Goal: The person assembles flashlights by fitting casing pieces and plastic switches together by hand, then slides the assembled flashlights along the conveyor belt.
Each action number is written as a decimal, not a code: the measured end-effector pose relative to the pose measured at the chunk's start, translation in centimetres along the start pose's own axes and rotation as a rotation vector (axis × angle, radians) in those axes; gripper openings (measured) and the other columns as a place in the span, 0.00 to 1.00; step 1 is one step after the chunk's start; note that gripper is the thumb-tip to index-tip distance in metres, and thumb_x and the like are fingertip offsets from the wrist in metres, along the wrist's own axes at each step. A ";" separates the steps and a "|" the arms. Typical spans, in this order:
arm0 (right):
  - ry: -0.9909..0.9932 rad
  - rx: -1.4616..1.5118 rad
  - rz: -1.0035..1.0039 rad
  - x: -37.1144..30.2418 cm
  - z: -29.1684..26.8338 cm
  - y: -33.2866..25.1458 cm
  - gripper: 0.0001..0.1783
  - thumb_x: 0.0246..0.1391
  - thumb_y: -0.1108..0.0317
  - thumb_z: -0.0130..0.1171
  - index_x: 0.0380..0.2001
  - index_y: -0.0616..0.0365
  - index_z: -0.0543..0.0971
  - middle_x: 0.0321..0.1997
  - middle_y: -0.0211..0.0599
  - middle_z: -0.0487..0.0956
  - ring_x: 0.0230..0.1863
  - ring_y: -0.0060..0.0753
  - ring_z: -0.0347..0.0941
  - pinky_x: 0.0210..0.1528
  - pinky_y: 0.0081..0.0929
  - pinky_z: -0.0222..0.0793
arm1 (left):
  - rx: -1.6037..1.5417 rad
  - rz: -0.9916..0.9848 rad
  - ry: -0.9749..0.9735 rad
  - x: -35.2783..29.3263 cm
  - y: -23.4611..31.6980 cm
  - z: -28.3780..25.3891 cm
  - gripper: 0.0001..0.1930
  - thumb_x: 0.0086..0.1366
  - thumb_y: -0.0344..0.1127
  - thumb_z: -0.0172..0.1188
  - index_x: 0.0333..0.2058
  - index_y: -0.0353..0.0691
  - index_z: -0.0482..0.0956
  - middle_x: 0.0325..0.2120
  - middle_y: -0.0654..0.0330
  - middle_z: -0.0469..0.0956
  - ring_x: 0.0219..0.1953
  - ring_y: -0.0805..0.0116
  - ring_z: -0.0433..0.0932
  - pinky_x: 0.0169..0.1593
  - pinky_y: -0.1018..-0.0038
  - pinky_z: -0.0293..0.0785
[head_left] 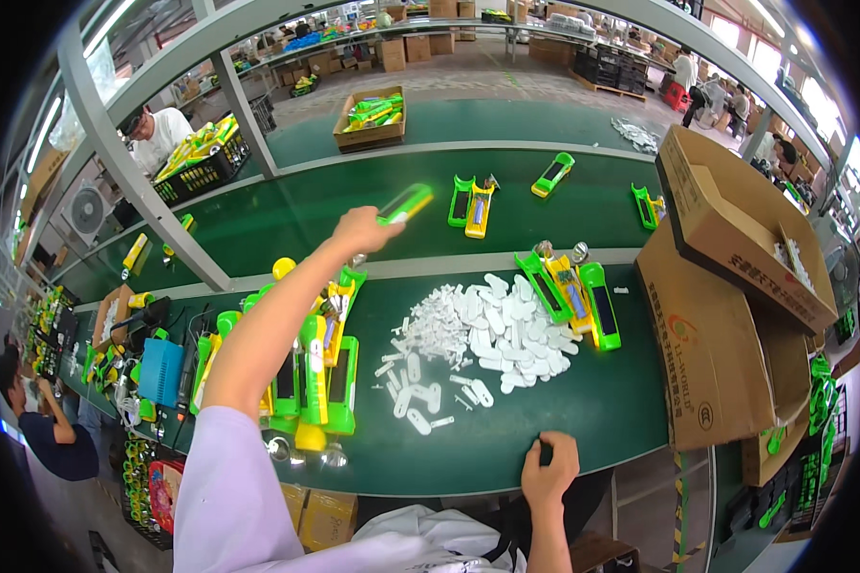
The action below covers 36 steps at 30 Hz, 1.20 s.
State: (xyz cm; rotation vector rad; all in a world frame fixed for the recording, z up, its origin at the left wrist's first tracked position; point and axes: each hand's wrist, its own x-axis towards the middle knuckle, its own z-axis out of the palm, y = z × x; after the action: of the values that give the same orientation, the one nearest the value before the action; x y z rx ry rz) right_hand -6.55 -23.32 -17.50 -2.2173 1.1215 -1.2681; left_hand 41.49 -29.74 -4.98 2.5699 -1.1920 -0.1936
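My left hand reaches over the far side of the bench to the conveyor, closed on the near end of a green-and-yellow flashlight casing, which is blurred. Near the bench's front edge my right hand has its fingers curled in, and I see nothing in them. Between the hands lies a pile of small white plastic pieces. Opened flashlight casings with dark panels and round reflectors lie right of the pile. More flashlight casings are stacked beneath my left forearm.
Flashlight parts lie spaced along the green conveyor. Cardboard boxes stand stacked at the right. A blue box-shaped device stands at the left, near grey frame posts. A co-worker sits beyond a black crate.
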 end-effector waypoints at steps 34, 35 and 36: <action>0.059 -0.013 0.013 0.1 0.6 1.1 0.09 0.31 0.80 0.56 0.22 0.57 0.76 0.27 0.34 0.80 0.26 0.36 0.74 0.30 0.30 0.67 | 0.055 -0.224 -0.044 12.4 14.1 13.5 0.59 0.45 0.65 0.67 0.68 0.40 0.47 0.62 0.45 0.61 0.64 0.49 0.63 0.56 0.51 0.70; 0.055 -0.009 0.018 0.1 0.6 1.1 0.09 0.31 0.80 0.57 0.22 0.57 0.76 0.27 0.33 0.80 0.26 0.36 0.74 0.30 0.30 0.67 | 0.051 -0.226 -0.047 12.2 14.0 13.4 0.58 0.46 0.63 0.68 0.68 0.39 0.47 0.61 0.44 0.61 0.63 0.48 0.63 0.57 0.51 0.70; 0.064 -0.013 0.024 0.2 0.6 1.2 0.09 0.31 0.80 0.57 0.22 0.57 0.76 0.27 0.33 0.80 0.26 0.36 0.74 0.30 0.30 0.67 | 0.049 -0.230 -0.049 12.2 14.0 13.2 0.58 0.46 0.61 0.68 0.67 0.38 0.47 0.60 0.44 0.62 0.63 0.48 0.64 0.58 0.52 0.70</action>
State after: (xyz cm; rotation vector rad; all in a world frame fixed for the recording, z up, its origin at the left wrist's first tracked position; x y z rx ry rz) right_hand -6.54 -24.22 -18.44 -2.1797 1.1793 -1.3345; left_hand 36.04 -50.44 -12.86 2.7567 -0.9254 -0.2817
